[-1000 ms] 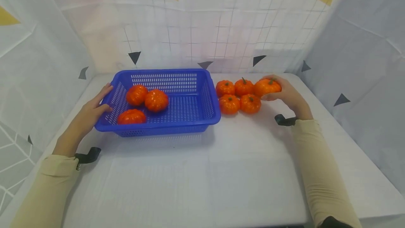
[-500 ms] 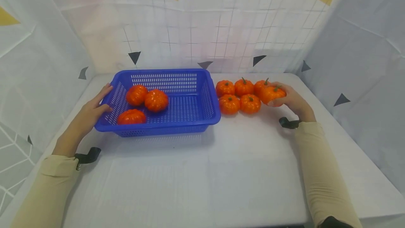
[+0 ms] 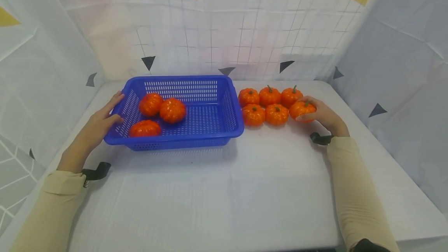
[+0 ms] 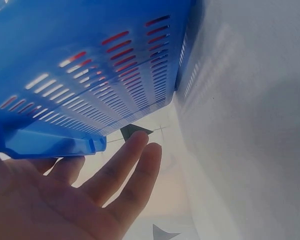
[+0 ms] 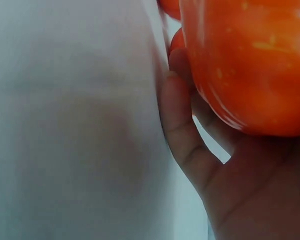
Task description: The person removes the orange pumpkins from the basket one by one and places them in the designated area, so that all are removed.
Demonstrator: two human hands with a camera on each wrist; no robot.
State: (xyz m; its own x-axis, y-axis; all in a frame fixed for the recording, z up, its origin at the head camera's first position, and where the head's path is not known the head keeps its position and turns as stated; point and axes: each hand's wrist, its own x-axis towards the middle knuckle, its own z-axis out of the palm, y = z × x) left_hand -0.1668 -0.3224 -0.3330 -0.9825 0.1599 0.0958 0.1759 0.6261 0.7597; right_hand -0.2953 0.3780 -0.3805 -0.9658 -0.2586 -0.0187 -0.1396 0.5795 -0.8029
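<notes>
My right hand (image 3: 323, 116) grips a small orange pumpkin (image 3: 301, 109) at the right end of the front row, the thumb on its near side. In the right wrist view that pumpkin (image 5: 250, 65) fills the upper right, cradled by the fingers. My left hand (image 3: 99, 123) rests at the left rim of a blue plastic basket (image 3: 196, 141). Its fingers lie extended along the basket's outer side in the left wrist view, below the slotted wall (image 4: 105, 65). Three pumpkins sit inside the basket, toward its left: one at the back (image 3: 151, 104), one beside it (image 3: 173, 110), one in front (image 3: 145, 128).
Several more pumpkins stand close together right of the basket, among them a back-row one (image 3: 269, 96) and a front-row one (image 3: 277, 114). The white table (image 3: 210, 197) is bounded by a white cloth backdrop (image 3: 217, 26) and side sheets.
The right hand has brought its pumpkin from above the back row forward and down to the front row's right end, uncovering the back-row pumpkin behind it. The left hand and basket stay put.
</notes>
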